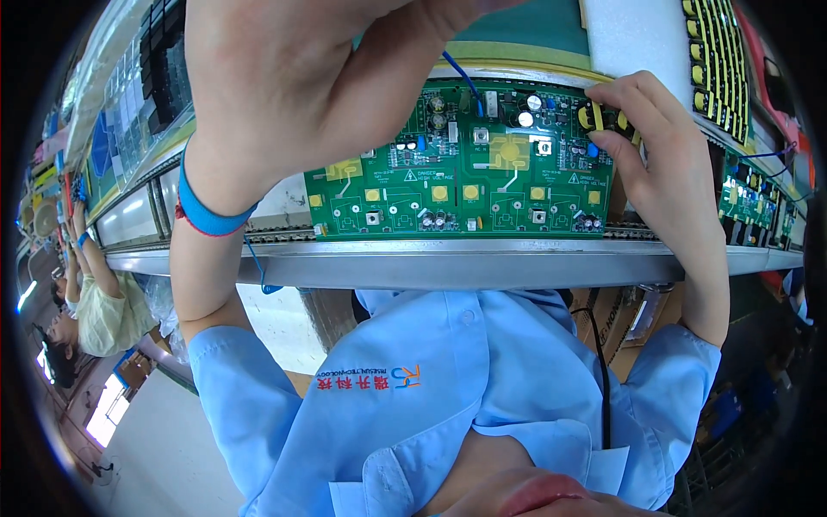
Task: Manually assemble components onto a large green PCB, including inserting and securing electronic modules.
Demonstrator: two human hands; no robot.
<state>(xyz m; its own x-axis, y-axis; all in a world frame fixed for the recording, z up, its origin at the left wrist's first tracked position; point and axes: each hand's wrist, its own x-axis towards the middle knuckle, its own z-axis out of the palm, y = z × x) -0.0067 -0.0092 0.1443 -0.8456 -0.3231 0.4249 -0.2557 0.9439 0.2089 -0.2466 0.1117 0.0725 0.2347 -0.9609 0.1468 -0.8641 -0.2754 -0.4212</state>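
Green circuit board [457,208] sits mid-view, just beyond the metal rail [448,269]. The right hand [662,129] is at the board's 2-to-3 o'clock corner, and its grip is clamped on a small yellow-and-black part [589,117], thumb one side, index finger the other. Can't tell if that part touches the board tbh. The left hand [314,90] looms huge around 10 o'clock, covering that corner. Its fingertips run off the top edge, so no clue about that grip. Blue wristband [209,205] on that wrist. Blue wire [466,77] pokes up at 12 o'clock. Rows of similar yellow-and-black parts [719,73] lie toward 2 o'clock, past a white slab [637,39].
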